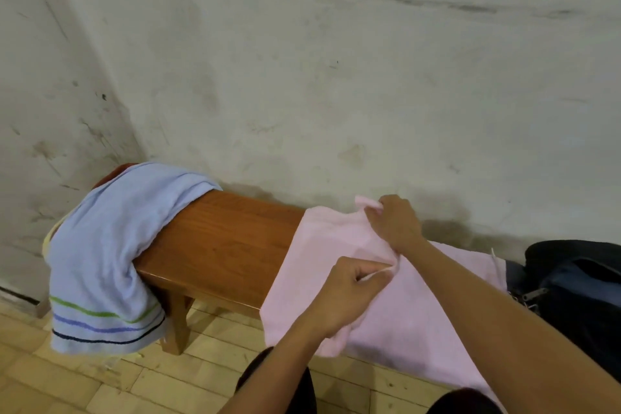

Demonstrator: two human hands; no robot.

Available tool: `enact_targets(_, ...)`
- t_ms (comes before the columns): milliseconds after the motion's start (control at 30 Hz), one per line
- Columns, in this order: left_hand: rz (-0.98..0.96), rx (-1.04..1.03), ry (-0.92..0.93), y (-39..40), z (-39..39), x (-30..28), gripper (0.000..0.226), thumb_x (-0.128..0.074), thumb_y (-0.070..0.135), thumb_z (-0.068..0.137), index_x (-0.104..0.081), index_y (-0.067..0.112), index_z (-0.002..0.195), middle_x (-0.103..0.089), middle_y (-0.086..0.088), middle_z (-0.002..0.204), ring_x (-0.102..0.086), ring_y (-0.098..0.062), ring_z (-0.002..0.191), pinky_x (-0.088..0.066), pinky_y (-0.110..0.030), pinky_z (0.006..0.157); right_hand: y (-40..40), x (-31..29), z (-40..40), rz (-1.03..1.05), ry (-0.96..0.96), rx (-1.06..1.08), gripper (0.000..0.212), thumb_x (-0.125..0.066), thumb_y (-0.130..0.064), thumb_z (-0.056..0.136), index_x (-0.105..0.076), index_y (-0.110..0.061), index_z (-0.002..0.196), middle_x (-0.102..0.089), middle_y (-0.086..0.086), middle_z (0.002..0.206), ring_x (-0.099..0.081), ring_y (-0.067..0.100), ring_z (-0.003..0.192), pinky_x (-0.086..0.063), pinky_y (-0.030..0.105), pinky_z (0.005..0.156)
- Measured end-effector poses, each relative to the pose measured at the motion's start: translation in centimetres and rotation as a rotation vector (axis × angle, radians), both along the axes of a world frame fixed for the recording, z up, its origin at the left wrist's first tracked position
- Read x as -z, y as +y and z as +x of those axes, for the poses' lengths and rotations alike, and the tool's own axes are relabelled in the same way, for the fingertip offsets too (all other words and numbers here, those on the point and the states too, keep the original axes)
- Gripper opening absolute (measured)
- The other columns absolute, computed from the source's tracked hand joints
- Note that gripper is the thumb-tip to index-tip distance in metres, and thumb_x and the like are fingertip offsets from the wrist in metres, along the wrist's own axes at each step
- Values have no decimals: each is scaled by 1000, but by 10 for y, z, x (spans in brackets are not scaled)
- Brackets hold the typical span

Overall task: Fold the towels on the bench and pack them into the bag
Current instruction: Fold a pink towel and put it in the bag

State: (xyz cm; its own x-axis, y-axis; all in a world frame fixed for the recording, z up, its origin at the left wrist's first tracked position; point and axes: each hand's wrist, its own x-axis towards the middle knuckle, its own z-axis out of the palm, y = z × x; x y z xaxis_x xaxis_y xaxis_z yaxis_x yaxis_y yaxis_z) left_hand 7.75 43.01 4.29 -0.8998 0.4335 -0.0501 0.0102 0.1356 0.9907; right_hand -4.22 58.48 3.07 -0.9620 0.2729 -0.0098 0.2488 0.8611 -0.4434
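Two hands work a pink towel (420, 309) spread along the bench (221, 245), its long axis following the seat and its near edge hanging over the front. The right hand (396, 225) pinches a far corner; the left hand (349, 296) pinches a fold just nearer. Left of both grips lies bare wood, then a blue towel (111, 255) draped over the bench end. Right of them sits the dark bag (578, 289).
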Motion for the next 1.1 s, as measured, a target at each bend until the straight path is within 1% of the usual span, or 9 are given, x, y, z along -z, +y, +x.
enact_targets(133,128,85,-54,61,16,-13,16,-58,28,98,-69,24,87,-62,12,93,-59,-2,89,-45,-16,85,56,-21,8,113,83,102,42,-39,-41,104,-59,-5,109,-62,18,107,-60,39,102,-44,38,78)
enact_targets(267,200,15,-152,115,29,-3,15,-62,19,94,-75,20,101,-72,12,105,-65,-3,102,-49,-13,87,112,-22,24,146,76,178,34,-39,-35,105,-52,-4,111,-59,18,101,-60,36,90,-46,38,72)
enact_targets(333,47,33,-173,134,34,15,21,-64,23,91,-70,19,111,-67,13,104,-61,-1,89,-45,-6,77,137,-9,35,163,-48,170,27,-44,-26,103,-50,-3,116,-59,19,105,-62,38,92,-52,42,73)
enact_targets(400,-199,103,-142,142,35,40,31,-65,31,89,-60,22,118,-57,12,93,-54,-2,78,-44,-10,71,154,10,45,148,-207,147,26,-47,-17,100,-51,-2,121,-60,20,115,-62,37,100,-52,38,79)
enact_targets(500,-558,117,30,130,27,76,45,-63,48,85,-50,29,123,-57,6,110,-58,-16,102,-44,-27,86,157,38,57,112,-313,137,34,-48,-18,99,-53,-1,128,-60,19,127,-60,35,112,-49,34,90)
enact_targets(633,-671,98,102,102,11,86,60,-63,68,74,-44,32,118,-60,7,107,-59,-19,99,-44,-31,81,146,53,53,75,-335,174,41,-47,-24,100,-48,-3,135,-58,19,130,-56,36,119,-45,40,97)
enact_targets(800,-865,145,250,47,-26,80,69,-67,73,69,-42,35,120,-60,8,113,-59,-18,100,-45,-31,85,125,50,44,-62,-337,203,35,-49,-17,100,-55,-1,130,-63,18,121,-59,33,115,-47,38,100)
enact_targets(967,-1068,173,333,-20,-76,61,62,-65,72,72,-47,32,116,-64,4,112,-61,-22,99,-42,-33,82,105,53,54,-591,-373,390,24,-54,-16,95,-52,3,110,-71,20,83,-72,32,74,-63,43,69)
enact_targets(1100,-1329,232,608,-45,-94,46,32,-51,45,96,-47,25,120,-64,-3,117,-62,-26,101,-45,-33,82,92,43,60,-662,-453,421,27,-57,-18,95,-55,6,108,-73,18,70,-72,23,58,-60,31,54)
